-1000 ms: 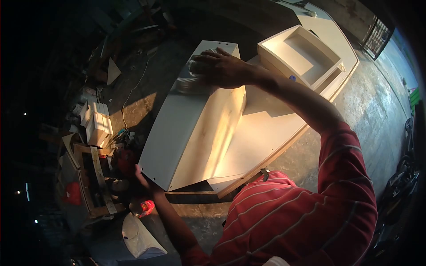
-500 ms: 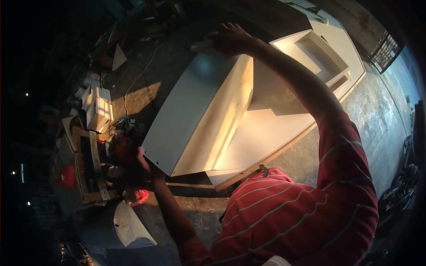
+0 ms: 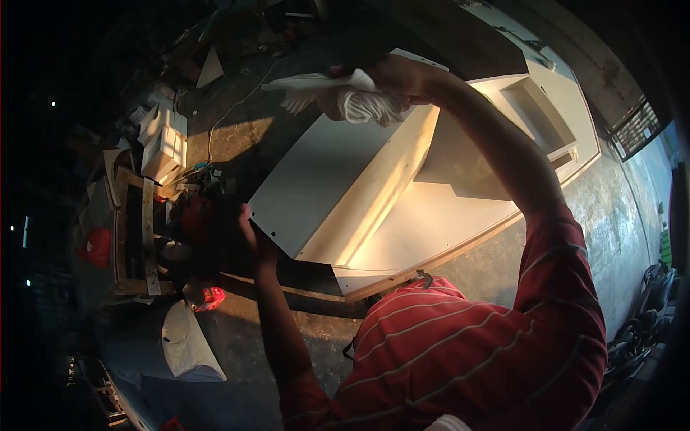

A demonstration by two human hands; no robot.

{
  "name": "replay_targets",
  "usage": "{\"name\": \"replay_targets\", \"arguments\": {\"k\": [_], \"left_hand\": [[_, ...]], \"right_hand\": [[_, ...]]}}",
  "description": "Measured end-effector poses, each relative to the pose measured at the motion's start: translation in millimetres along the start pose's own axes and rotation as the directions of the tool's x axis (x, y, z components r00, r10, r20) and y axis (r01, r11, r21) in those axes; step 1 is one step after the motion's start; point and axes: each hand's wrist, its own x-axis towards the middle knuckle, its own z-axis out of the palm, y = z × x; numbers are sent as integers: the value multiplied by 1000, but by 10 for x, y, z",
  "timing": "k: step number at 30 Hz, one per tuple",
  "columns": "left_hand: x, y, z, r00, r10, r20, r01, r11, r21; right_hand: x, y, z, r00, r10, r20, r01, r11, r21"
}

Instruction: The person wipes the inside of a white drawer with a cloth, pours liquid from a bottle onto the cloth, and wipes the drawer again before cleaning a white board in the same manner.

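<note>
A white cloth (image 3: 363,100), bunched with loose folds and a ragged-looking edge, hangs from my right hand (image 3: 402,75), which grips it over the far part of a white panel (image 3: 323,165). The panel lies slanted on a boat-like white assembly, and one long side face (image 3: 388,194) catches warm sunlight. My left hand (image 3: 251,233) is beside the panel's near left corner, with the thumb raised along the edge. Deep shadow hides its other fingers, so I cannot see what it holds, if anything.
The assembly's open box section (image 3: 535,111) sits at the upper right. White boxes (image 3: 165,144) and a wooden frame (image 3: 147,237) stand on the left. A curved pale panel (image 3: 190,345) lies lower left, near a red packet (image 3: 210,299). A cord (image 3: 233,108) crosses the floor.
My right hand has lifted the cloth from the panel's far end, and the cloth now hangs bunched. My left hand stays by the near corner. The view has shifted slightly.
</note>
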Motion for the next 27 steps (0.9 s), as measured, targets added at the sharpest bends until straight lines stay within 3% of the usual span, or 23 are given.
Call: {"name": "replay_targets", "arguments": {"k": [1,2,3,4,5,6,7,8,9,10,11,12,13,15,16,17,19,20,22,23,24,25,27], "left_hand": [[-77,193,104,1000,3,-8,-3,1000,19],[-102,295,159,1000,8,-12,-7,999,38],[-86,283,160,1000,8,-12,-8,999,34],[-77,257,155,995,78,-62,-71,992,102],[-64,226,148,983,151,-106,-131,976,172],[-33,177,127,983,151,-108,-131,977,169],[1,113,97,984,145,-104,-132,983,126],[30,106,85,985,140,-101,-132,988,82],[57,106,50,985,138,-108,-129,988,80],[67,170,29,1000,-18,12,19,990,-142],[59,233,20,975,-146,166,195,923,-333],[39,278,64,974,-151,169,200,922,-332],[23,325,139,982,-158,103,184,926,-329],[-63,324,159,983,-178,41,181,930,-319],[-76,313,157,990,-134,44,140,978,-156],[-90,306,147,994,-94,51,93,996,12],[-27,238,129,997,-69,15,70,996,-53],[9,260,152,999,-48,-24,45,992,-118],[-36,378,202,996,-86,-31,81,987,-138],[-62,422,236,991,-128,-32,122,981,-154],[-70,389,241,991,-132,-30,125,980,-156],[-75,342,229,995,-74,-73,69,994,-80],[-77,317,182,994,-22,-110,23,1000,6]], "right_hand": [[30,72,-163,989,84,123,-101,984,144],[117,104,-205,989,84,123,-101,985,140],[199,161,-225,994,48,102,-22,970,-243],[254,237,-221,995,8,97,51,806,-589],[284,376,-209,995,10,98,50,805,-591],[307,532,-195,938,-347,-7,211,586,-782],[326,610,-187,743,-669,-8,250,289,-924],[241,510,-80,868,-473,-152,291,732,-616],[159,581,51,870,-472,-145,294,731,-616],[68,734,185,833,-551,54,330,417,-847],[-9,777,282,796,-546,262,337,41,-941],[-30,763,251,868,-382,319,373,77,-925],[-11,748,175,869,-380,318,372,76,-925],[20,803,-68,949,-286,137,246,389,-888],[43,784,-240,969,-245,8,128,478,-869],[233,1056,-577,958,-283,-34,133,549,-825],[406,1328,-868,952,-270,-145,-73,257,-964],[348,1167,-730,951,-276,-142,-71,252,-965],[166,958,-234,907,-389,163,219,106,-970],[224,1126,18,741,-610,282,376,29,-926],[-4,907,394,664,-678,316,417,-16,-909],[-165,670,677,692,-647,320,461,54,-886],[-185,657,744,658,-669,346,523,75,-849]]}}
